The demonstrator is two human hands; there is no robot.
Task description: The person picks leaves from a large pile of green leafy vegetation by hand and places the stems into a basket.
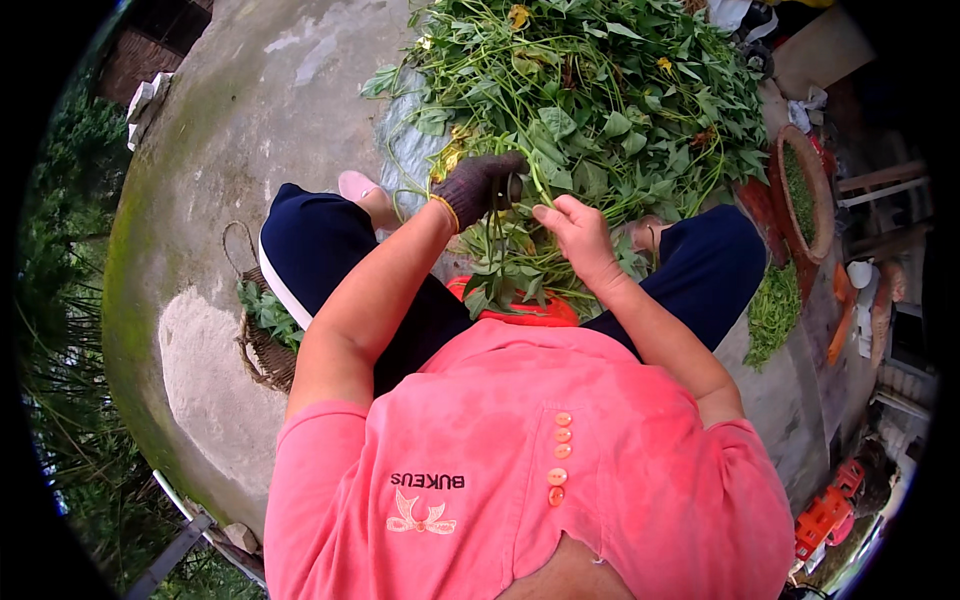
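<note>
My left hand [480, 187], in a dark knitted glove with a yellow cuff edge, is closed around leafy green stems that hang below it. My bare right hand [583, 240] is just to its right, thumb and fingers pinched on a pale green stem [541, 180] that reaches up toward the heap. Beyond both hands lies a large heap of leafy green vines [640, 110], with a few yellowed leaves among them. Under the hands, between my knees, loose stems and leaves [530, 265] lie over something red [525, 312], partly hidden by my shirt.
A woven basket [268, 355] with green leaves stands by my left knee, beside a pale sandy pile [215, 385]. At the right are a round basket [815, 200] of greens and a patch of cut green stems [775, 315]. Plastic sheeting [402, 140] edges the heap on the concrete floor [290, 110].
</note>
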